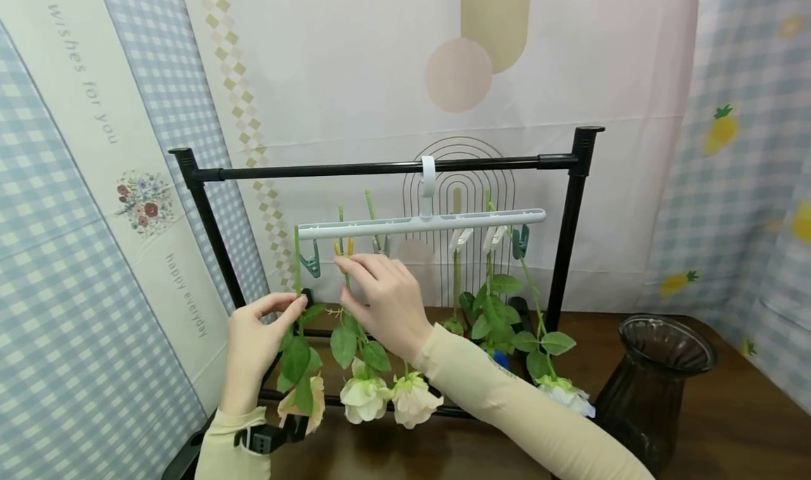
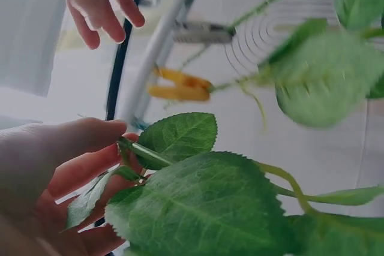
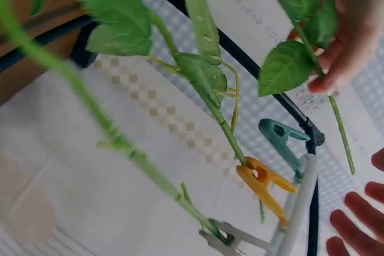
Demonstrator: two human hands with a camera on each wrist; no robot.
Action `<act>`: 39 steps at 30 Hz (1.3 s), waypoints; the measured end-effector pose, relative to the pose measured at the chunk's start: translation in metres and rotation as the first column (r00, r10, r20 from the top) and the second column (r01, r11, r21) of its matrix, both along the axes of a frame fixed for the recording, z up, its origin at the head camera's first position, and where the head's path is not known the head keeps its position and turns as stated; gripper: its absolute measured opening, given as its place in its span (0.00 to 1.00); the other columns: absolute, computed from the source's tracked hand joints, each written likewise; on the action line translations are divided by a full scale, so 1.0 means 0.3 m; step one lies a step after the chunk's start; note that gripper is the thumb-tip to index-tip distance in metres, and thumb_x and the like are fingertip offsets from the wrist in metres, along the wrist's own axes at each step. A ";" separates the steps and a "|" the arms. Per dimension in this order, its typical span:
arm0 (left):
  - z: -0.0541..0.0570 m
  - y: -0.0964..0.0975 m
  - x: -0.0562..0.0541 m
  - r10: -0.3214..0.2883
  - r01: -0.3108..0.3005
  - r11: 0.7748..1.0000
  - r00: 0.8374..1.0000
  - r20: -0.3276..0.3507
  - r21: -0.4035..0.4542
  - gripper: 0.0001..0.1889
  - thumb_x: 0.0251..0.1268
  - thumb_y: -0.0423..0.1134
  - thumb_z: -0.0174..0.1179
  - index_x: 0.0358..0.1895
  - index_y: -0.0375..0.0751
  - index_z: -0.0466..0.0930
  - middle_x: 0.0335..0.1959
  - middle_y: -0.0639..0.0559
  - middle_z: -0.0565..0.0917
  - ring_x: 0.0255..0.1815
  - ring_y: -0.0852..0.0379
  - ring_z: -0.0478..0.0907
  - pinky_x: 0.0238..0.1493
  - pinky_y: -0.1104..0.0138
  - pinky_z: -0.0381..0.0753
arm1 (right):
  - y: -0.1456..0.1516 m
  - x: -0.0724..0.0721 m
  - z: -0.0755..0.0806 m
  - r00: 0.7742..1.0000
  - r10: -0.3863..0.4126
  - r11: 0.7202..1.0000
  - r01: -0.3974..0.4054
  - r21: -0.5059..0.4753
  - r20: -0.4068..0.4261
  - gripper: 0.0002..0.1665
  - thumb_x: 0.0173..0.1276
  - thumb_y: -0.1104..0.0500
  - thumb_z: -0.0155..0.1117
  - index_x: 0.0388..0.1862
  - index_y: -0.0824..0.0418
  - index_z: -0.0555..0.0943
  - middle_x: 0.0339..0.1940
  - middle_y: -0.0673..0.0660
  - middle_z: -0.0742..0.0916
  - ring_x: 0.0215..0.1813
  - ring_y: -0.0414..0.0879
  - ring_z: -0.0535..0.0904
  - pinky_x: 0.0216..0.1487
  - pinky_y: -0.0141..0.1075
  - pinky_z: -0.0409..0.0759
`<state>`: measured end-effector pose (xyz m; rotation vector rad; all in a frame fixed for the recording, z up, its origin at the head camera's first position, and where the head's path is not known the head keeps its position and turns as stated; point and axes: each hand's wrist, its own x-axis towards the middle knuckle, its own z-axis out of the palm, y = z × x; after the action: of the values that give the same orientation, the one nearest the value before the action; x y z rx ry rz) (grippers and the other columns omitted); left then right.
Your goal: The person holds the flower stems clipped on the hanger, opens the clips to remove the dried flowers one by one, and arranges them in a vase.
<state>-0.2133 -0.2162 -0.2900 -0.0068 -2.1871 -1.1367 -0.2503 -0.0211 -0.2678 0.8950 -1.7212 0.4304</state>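
My left hand [image 1: 258, 339] pinches the green stem [image 1: 297, 258] of an artificial rose [image 1: 315, 399] between thumb and fingertips. The peach bloom hangs downward, and the stem's cut end reaches up beside the left end of a white clip hanger [image 1: 380, 229]. Close to that end a teal clip [image 3: 282, 142] hangs with no stem in it. My right hand [image 1: 391, 304] is in front of the hanger, its fingers loosely bent and apart from the clips in the wrist views. A yellow clip [image 3: 261, 184] and a grey clip [image 3: 231, 238] hold other rose stems.
The hanger hooks over a black rack's top bar [image 1: 329, 169]. Cream roses [image 1: 365, 399] hang upside down in the middle. At right, white clips [image 1: 494, 238] and another teal clip [image 1: 521, 242] hold more stems. A dark glass vase [image 1: 659, 395] stands on the brown table [image 1: 741, 409].
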 end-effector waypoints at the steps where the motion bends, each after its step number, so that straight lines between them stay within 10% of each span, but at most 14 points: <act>1: 0.001 0.006 0.013 -0.013 0.013 1.000 1.000 0.007 -0.011 0.11 0.62 0.47 0.66 0.40 0.45 0.89 0.36 0.47 0.89 0.31 0.77 0.76 0.35 0.75 0.73 | 0.012 0.005 -0.004 0.998 0.003 1.000 -0.002 0.015 -0.064 0.21 0.60 0.59 0.68 0.54 0.56 0.83 0.45 0.51 0.88 0.46 0.43 0.83 0.46 0.34 0.79; 4: 0.007 0.033 0.046 -0.075 0.076 0.996 0.997 0.015 -0.044 0.09 0.62 0.46 0.66 0.40 0.46 0.89 0.35 0.49 0.89 0.33 0.72 0.79 0.37 0.74 0.74 | 0.054 0.018 -0.016 0.963 0.009 0.996 0.014 0.083 -0.269 0.20 0.59 0.59 0.66 0.53 0.57 0.83 0.47 0.52 0.88 0.50 0.45 0.83 0.53 0.37 0.78; 9: -0.005 0.101 0.068 -0.202 0.206 0.972 0.978 0.046 -0.111 0.07 0.60 0.43 0.68 0.39 0.47 0.89 0.35 0.52 0.89 0.35 0.64 0.82 0.38 0.71 0.79 | 0.141 0.021 -0.041 0.818 0.021 0.965 0.134 0.227 -0.574 0.15 0.66 0.60 0.59 0.51 0.56 0.83 0.49 0.53 0.88 0.52 0.46 0.83 0.57 0.41 0.76; 17: -0.054 0.220 0.048 -0.344 0.361 0.924 0.928 0.140 -0.125 0.02 0.59 0.42 0.68 0.35 0.54 0.88 0.31 0.59 0.88 0.28 0.67 0.78 0.33 0.71 0.76 | 0.273 -0.017 -0.076 0.682 0.124 0.880 0.260 0.398 -0.720 0.12 0.71 0.57 0.56 0.49 0.52 0.83 0.51 0.51 0.87 0.54 0.45 0.82 0.60 0.42 0.76; 31: -0.081 0.381 0.018 -0.571 0.597 0.770 0.802 0.175 -0.224 0.05 0.63 0.41 0.64 0.36 0.49 0.89 0.33 0.56 0.89 0.33 0.65 0.82 0.35 0.73 0.78 | 0.445 -0.030 -0.093 0.626 0.274 0.841 0.211 0.498 -0.730 0.09 0.72 0.57 0.56 0.37 0.52 0.84 0.39 0.50 0.87 0.43 0.44 0.85 0.52 0.40 0.81; 39: -0.098 0.444 0.024 -0.610 0.637 0.737 0.771 0.182 -0.227 0.05 0.64 0.42 0.63 0.37 0.49 0.88 0.34 0.57 0.89 0.34 0.67 0.82 0.37 0.71 0.79 | 0.503 -0.016 -0.112 0.624 0.297 0.836 0.197 0.513 -0.723 0.11 0.73 0.55 0.56 0.33 0.52 0.84 0.35 0.50 0.87 0.39 0.42 0.85 0.47 0.39 0.82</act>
<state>-0.2061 -0.0830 -0.3193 -0.8995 -2.4921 -1.1663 -0.2551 0.1298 -0.3014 1.3039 -0.9594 -0.4493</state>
